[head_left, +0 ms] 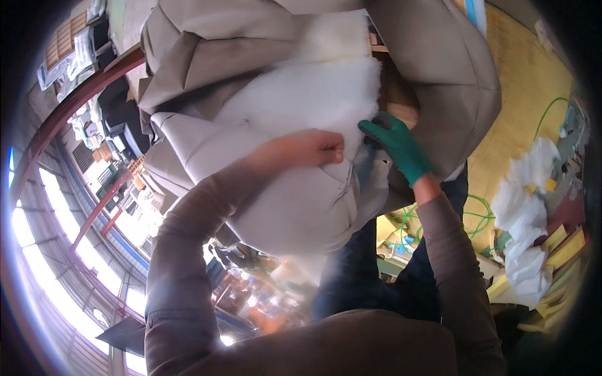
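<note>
Both my hands work over a large upholstered piece with a grey-beige cover bunched around it. My left hand is bare and closed in a fist above a pale, smooth flap of cover; whatever it grips is hidden. My right hand wears a green glove. Its fingers curl at the edge of a sheet of fluffy white wadding, and what lies between them does not show. Right of the wadding, a brown inner part shows through a gap in the cover.
A yellowish board surface lies to the right, with a thin green hose looping over it. White wadding scraps and yellow foam strips are heaped at the far right. At left stand a red metal beam and stacked goods.
</note>
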### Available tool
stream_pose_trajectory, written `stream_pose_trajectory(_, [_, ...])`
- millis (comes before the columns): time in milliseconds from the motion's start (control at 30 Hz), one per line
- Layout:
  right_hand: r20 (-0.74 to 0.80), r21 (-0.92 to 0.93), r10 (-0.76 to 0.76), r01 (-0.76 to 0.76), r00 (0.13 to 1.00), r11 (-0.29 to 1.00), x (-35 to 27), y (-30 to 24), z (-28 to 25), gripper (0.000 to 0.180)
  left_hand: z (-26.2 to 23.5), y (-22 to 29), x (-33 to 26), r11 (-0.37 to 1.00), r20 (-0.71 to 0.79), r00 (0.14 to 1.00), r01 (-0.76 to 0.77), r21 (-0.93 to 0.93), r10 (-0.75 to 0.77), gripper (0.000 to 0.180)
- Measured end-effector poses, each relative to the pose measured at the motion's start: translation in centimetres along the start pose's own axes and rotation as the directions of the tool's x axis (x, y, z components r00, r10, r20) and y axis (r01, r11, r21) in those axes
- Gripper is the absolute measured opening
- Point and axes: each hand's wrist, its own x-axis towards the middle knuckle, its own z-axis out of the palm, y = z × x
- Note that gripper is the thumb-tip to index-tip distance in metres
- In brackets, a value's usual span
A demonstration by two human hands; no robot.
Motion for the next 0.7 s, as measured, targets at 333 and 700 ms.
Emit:
stream_pose_trajectory(333, [-0.245, -0.643, -0.450, 0.203, 0.858, 0.738, 0.8, 1.9, 0.0, 0.034, 0.1, 1.9, -0.7, 0.916, -0.052, 0.977, -0.177, 0.360, 0.209, 0.016])
stream_pose_trajectory(700, [-0.346, -0.472, -0.484, 0.297, 0.804, 0.830, 3.1, 3.0, 5.4, 0.066, 0.2, 1.7, 0.3, 0.969, -0.007, 0.987, -0.157, 0.189, 0.161, 0.012])
